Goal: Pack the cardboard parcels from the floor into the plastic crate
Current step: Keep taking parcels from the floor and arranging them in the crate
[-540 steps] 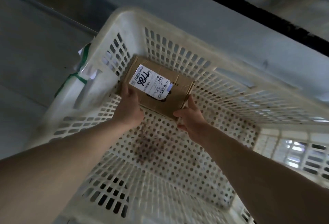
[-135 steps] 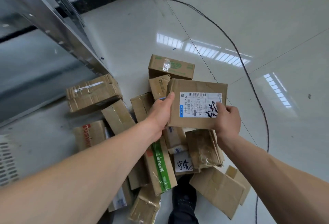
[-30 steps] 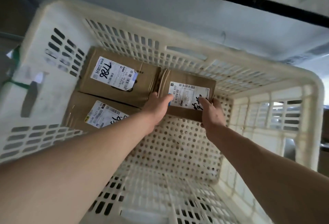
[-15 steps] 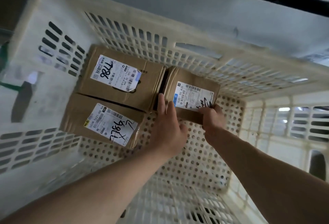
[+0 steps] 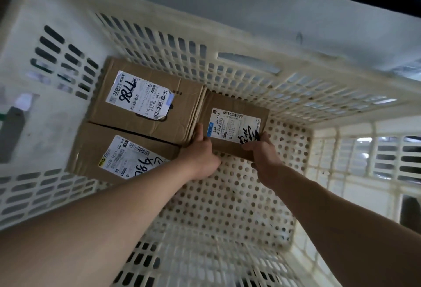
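Both hands reach down into the crate (image 5: pixel 268 43), a pale perforated plastic box seen from above. On its floor, against the far wall, lies the third parcel (image 5: pixel 230 125), a flat cardboard box with a white label facing up; it sits just right of the far-left parcel (image 5: pixel 145 102), their sides touching or nearly so. The left hand (image 5: pixel 200 152) is at the third parcel's near-left corner, thumb laid up along its left edge in the seam between the two boxes, fingers curled against the near edge. The right hand (image 5: pixel 264 152) is at the near-right corner, thumb lying over the label's edge on top and fingers tucked under or against the near side, so the parcel sits just beyond both palms, gripped between them. Whether its near edge rests fully on the floor cannot be told. A second labelled parcel (image 5: pixel 118 154) lies in the near-left, directly in front of the far-left one and partly hidden by the left forearm. The right half of the crate floor shows bare holes.
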Action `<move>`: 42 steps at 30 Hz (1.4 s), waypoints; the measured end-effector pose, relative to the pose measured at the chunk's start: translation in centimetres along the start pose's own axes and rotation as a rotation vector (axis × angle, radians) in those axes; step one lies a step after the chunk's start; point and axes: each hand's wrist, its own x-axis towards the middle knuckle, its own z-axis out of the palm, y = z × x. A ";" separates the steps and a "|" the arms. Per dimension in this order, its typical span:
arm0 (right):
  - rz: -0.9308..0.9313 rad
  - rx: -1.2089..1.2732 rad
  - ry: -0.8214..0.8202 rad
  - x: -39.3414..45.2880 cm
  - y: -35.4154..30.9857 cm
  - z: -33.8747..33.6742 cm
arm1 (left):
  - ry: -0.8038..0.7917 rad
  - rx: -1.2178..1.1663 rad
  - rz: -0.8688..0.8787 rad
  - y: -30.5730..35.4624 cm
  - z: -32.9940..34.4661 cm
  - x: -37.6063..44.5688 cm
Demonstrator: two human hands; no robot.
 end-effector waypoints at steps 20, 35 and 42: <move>-0.113 -0.140 0.056 -21.0 -10.0 -5.2 | 0.094 -0.322 0.026 8.9 -4.4 -18.4; -0.256 0.209 0.059 -44.8 -15.8 -16.6 | 0.289 -0.383 0.168 25.1 -6.1 -42.1; -0.233 0.275 0.197 -52.7 -13.0 -23.3 | 0.199 -0.360 0.248 29.9 -1.9 -47.2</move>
